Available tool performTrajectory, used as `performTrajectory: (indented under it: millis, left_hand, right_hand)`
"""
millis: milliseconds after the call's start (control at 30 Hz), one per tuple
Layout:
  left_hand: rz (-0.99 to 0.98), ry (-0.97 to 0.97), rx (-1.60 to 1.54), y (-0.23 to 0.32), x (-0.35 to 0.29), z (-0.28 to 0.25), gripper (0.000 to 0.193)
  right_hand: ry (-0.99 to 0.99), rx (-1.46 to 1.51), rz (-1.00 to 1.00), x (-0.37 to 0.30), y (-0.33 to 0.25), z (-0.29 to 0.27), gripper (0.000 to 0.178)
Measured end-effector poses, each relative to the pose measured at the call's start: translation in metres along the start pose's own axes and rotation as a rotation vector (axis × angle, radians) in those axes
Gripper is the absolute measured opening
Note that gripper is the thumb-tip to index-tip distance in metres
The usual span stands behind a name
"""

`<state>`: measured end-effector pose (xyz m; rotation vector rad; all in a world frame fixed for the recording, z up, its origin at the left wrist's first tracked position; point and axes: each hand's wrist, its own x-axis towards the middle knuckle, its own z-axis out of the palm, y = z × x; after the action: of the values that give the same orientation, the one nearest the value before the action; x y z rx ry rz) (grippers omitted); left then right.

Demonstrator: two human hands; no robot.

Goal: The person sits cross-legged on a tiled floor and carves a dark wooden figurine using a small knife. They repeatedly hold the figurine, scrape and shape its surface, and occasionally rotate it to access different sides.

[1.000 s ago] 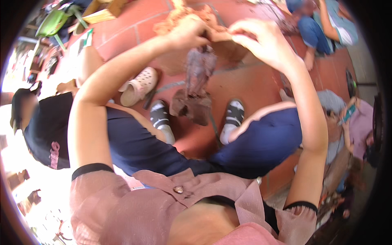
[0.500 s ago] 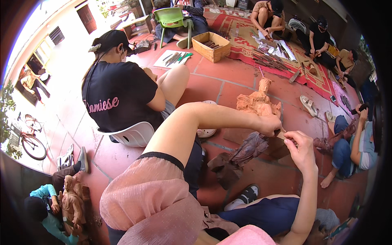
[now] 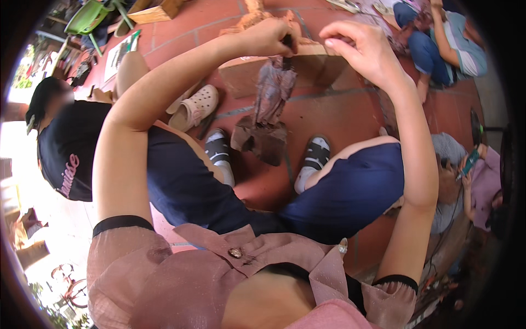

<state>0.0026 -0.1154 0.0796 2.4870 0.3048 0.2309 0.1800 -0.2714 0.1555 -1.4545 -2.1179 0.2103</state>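
A dark carved wooden figure stands upright, slightly tilted, between my feet, on a rough, wider base. My left hand is closed around its top end, which the fingers hide. To the right, my right hand is raised apart from the figure, its thumb and bent fingers drawn together in a pinch. Whatever lies between those fingertips is too small to make out. Just behind the figure is a pale wooden block, with a lighter orange carving partly hidden by my left hand.
A person in a black shirt sits close at my left, near a white clog. Other people sit at right, one in blue trousers, another with a green tool. A wooden box and green chair stand far left.
My view has swung down and to the right. My right hand has moved away from my left hand, and the strip seen between them no longer shows. The left hand stays at the figure's top.
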Motion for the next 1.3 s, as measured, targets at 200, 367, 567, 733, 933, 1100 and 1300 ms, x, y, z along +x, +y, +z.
performTrajectory:
  millis: [200,367,567,733,933,1100,1300]
  left_hand:
    - [0.010,0.123,0.042,-0.019,-0.003,0.014,0.011]
    - [-0.024,-0.074,0.127,-0.008,-0.008,0.017,0.013]
    - [-0.055,0.031,0.051,-0.018,-0.008,0.015,0.012]
    - [-0.085,0.101,0.065,-0.015,-0.010,0.021,0.012]
    - [-0.095,0.086,0.108,-0.010,-0.006,0.024,0.012]
    - [-0.038,0.166,0.169,-0.014,-0.004,0.026,0.014]
    - [-0.105,0.155,0.091,-0.012,-0.006,0.026,0.014]
  right_hand:
    - [-0.054,0.010,0.061,0.001,0.004,0.005,0.015]
    - [-0.055,0.040,0.062,-0.001,0.003,0.008,0.014]
    - [-0.045,0.040,0.018,0.001,0.005,0.012,0.014]
    - [-0.056,0.036,0.024,0.003,0.007,0.013,0.014]
    - [-0.062,0.025,0.018,0.003,0.007,0.013,0.015]
    - [-0.073,0.019,0.028,0.004,0.008,0.013,0.015]
    - [-0.059,0.045,0.026,0.003,0.012,0.014,0.014]
